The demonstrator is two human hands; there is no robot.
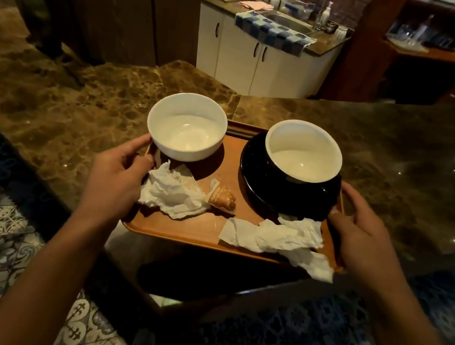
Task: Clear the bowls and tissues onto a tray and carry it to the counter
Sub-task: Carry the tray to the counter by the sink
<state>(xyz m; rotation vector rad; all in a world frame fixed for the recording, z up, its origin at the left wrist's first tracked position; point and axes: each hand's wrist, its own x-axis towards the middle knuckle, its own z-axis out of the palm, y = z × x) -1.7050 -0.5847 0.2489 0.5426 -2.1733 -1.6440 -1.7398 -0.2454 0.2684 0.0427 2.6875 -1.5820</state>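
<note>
Crowding the tray (206, 229): white bowl (187, 127) at 10 o'clock, black bowl (293, 175) at 2, tissues (172, 193) nearer; left hand (115, 183) and right hand (364, 232) each hold a narrow grip on its side rims above the marble worktop (398, 155).

Wooden tray (212, 230) carries two bowls, crumpled tissues.

tray (206, 233) far rim hidden behind bowls (187, 125)

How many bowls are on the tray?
2. A round white ceramic bowl sits at the far left of the brown tray, by the left hand. A black-outside, white-inside bowl sits at the far right on a black plate.
</note>
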